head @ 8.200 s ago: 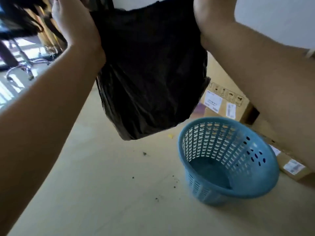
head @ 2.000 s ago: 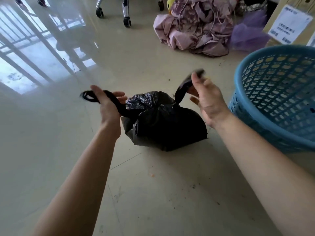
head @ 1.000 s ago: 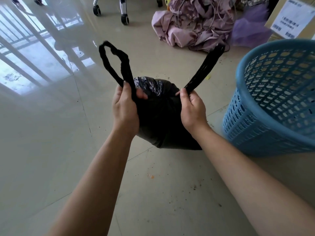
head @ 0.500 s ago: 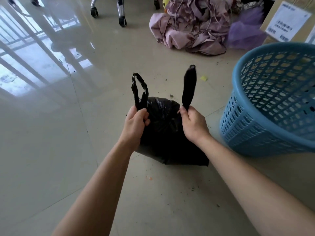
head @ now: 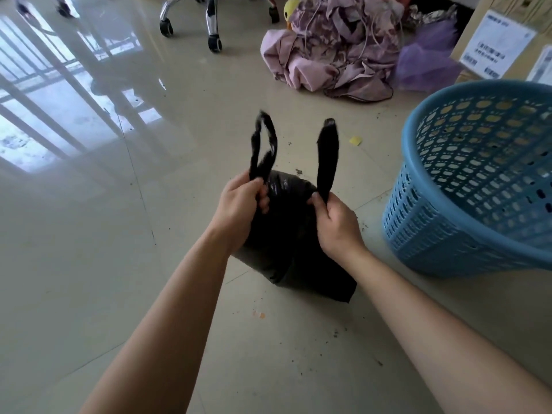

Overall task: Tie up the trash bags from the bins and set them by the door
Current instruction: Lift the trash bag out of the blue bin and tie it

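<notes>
Tying stage, head view. The trash bag (head: pixel 288 216) sits on the floor (head: pixel 89 264) directly below and btwn the two grips; the blue bin (head: pixel 448 234), to the right of the R grip, has no liner. L grip (head: pixel 239 204) is clenched round the base of the L handle loop (head: pixel 264 144). R grip (head: pixel 336 224) pinches the base of the R handle (head: pixel 327 156) btwn thumb and fingers. Change: approx. 2 s earlier the handles were drawn out wide to either side, and 1 s earlier they splayed up in a V. Now both stand near upright and close together, w/ the grips brought in over the bag's bunched top. Reading: the mouth is gathered and the handles are set to be crossed. Whether a first half-knot already lies btwn the grips cannot be told. No finished knot shows, so tying is prob. incomplete and the carry to the door not begun. Beyond the grips: cloth heap (head: pixel 334 55), chair casters (head: pixel 213 43).
</notes>
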`<action>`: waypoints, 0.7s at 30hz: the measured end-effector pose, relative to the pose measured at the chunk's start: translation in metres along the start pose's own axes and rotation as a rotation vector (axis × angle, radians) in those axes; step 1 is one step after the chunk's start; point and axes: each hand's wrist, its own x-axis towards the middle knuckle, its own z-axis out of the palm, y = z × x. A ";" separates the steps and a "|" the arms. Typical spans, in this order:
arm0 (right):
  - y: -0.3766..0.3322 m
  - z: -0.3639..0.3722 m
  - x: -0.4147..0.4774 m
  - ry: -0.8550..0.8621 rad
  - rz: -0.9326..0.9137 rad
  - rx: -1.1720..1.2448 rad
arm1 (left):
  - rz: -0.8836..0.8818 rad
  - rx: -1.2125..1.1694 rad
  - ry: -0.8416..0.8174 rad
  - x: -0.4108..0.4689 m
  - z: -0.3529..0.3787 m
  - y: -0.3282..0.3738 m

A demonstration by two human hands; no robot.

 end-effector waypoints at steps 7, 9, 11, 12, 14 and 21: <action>0.008 -0.025 0.009 -0.325 -0.275 -0.565 | -0.224 0.072 -0.381 -0.007 -0.018 -0.015; 0.002 -0.028 0.013 -0.386 -0.302 -0.682 | -0.205 0.083 -0.475 -0.011 -0.018 -0.014; -0.005 -0.029 0.014 -0.410 -0.317 -0.734 | -0.156 0.125 -0.512 -0.014 -0.014 -0.012; -0.007 -0.029 0.014 -0.414 -0.313 -0.714 | -0.134 0.138 -0.493 -0.014 -0.012 -0.012; -0.008 -0.029 0.013 -0.424 -0.241 -0.520 | -0.135 0.150 -0.388 -0.015 -0.009 -0.011; -0.003 -0.048 0.010 -0.413 0.235 0.529 | -0.304 -0.089 -0.296 -0.011 -0.022 -0.014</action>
